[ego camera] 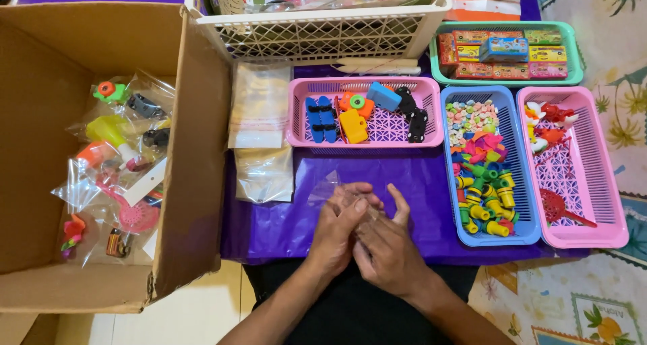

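Observation:
My left hand [339, 229] and my right hand [389, 245] meet over the purple cloth [283, 224], fingers pressed together around a small clear plastic bag [330, 185]. The bag's top edge sticks out above my fingertips; what is inside it is hidden by my hands. Directly beyond my hands lies a pink basket [431, 140] with blue, orange and black toy pieces. A stack of empty clear bags [259, 106] rests to the left of that basket.
An open cardboard box [195, 149] at the left holds several filled toy bags. To the right are a blue basket [532, 234] of small colourful pieces and a pink basket [610, 203] with red toys. Behind stand a white lattice basket [317, 35] and a green tray [576, 55].

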